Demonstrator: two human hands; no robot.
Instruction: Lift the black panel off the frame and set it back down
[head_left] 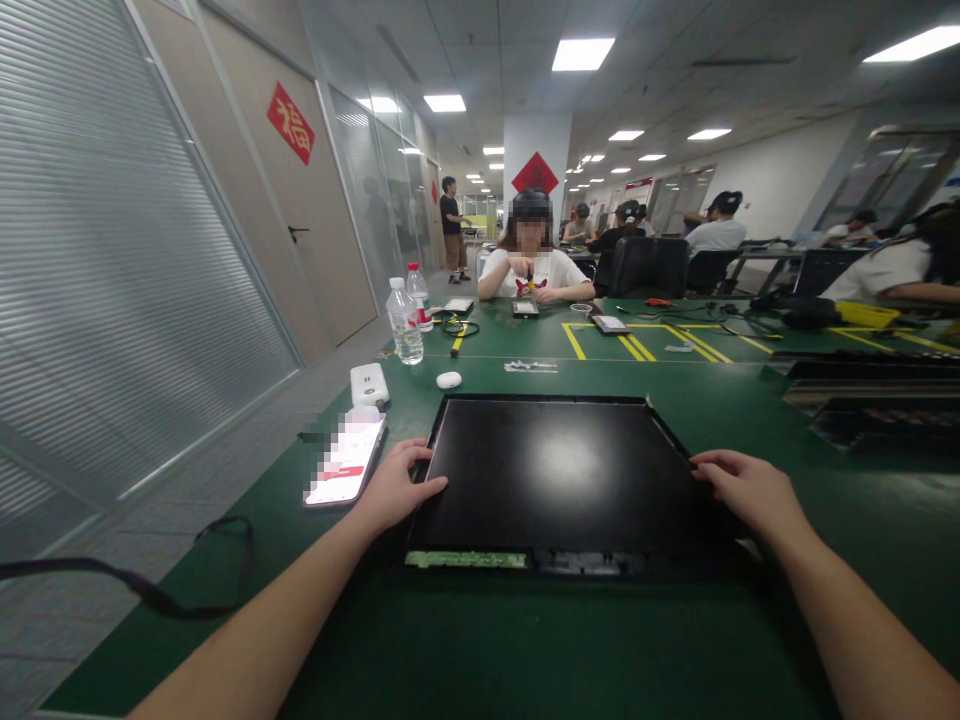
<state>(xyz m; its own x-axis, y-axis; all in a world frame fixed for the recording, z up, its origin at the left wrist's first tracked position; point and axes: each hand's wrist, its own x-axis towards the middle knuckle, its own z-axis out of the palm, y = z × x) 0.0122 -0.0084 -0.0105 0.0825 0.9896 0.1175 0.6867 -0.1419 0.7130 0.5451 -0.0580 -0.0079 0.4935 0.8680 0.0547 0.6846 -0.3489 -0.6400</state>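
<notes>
A black flat display panel (510, 480) lies screen up in a dark frame on the green table in front of me. Along its near edge a narrow green circuit board (466, 560) is exposed at the left. My left hand (401, 485) grips the panel's left side, thumb on top of the edge. At the opposite side, my right hand (739, 485) pinches the right edge between thumb and fingers. The undersides of both grips are hidden.
Left of the panel are a lit phone (349, 465), a white device (369, 384), a small white case (449, 380) and water bottles (406, 325). Dark metal strips (870, 390) lie at right. A person (534, 265) works across the green table (540, 650). A black cable (142, 590) hangs at left.
</notes>
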